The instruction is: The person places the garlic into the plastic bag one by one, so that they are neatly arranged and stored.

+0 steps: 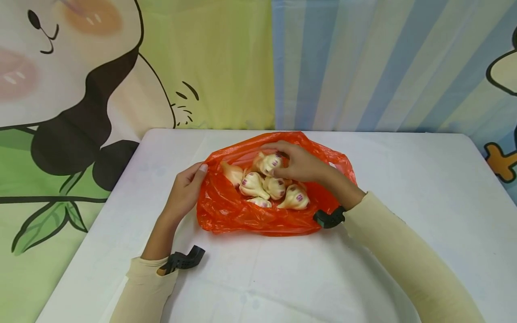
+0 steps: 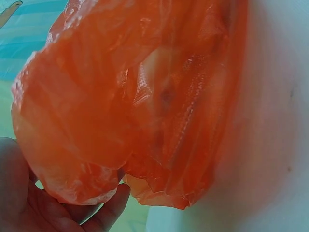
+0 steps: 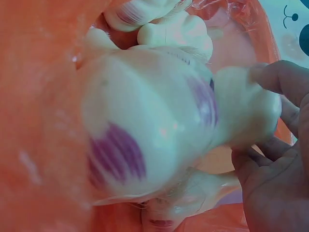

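Note:
An orange-red plastic bag (image 1: 242, 220) lies on its side with its mouth spread, showing several garlic bulbs (image 1: 296, 197), cream with purple streaks. My left hand (image 1: 183, 190) pinches the bag's rim at its left end, thumb on top; in the left wrist view, the thin plastic (image 2: 96, 121) sits between the fingers. Inside the mouth, my right hand (image 1: 300, 162) has thumb and fingers around one garlic bulb (image 1: 269, 164) at the back of the pile. The right wrist view shows that bulb (image 3: 246, 106) between thumb and fingers, beside a larger-looking near bulb (image 3: 149, 125).
The bag rests on a table with a white cover (image 1: 258, 273). Behind stands a printed cloth (image 1: 226, 67) with a cartoon panda and stripes. A black wrist camera (image 1: 186, 259) is strapped to the left wrist, and another camera (image 1: 329, 218) touches or overlaps the bag's right front.

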Available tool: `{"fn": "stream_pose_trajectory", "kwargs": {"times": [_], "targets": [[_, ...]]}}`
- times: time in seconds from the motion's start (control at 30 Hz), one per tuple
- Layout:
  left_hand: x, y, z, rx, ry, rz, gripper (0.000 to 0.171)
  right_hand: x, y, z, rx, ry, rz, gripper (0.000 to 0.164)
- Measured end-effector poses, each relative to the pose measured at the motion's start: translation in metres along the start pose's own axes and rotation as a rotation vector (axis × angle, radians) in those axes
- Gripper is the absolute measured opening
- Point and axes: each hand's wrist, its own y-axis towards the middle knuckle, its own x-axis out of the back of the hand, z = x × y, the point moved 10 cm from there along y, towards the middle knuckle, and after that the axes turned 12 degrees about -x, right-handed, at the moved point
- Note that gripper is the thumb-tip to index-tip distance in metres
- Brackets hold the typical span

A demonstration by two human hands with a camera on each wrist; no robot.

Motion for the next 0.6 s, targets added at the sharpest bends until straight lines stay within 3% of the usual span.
{"fn": "stream_pose_trajectory", "kwargs": {"times": [0.37,0.6], "targets": [[-0.002,0.001,0.002,-0.011,0.002,0.000,0.052,0.011,-0.011,0.001,0.020,0.065,-0.066,0.051],[-0.003,0.001,0.005,0.006,-0.011,0.002,0.051,0.040,-0.034,0.007,0.042,0.126,-0.195,0.039]]}}
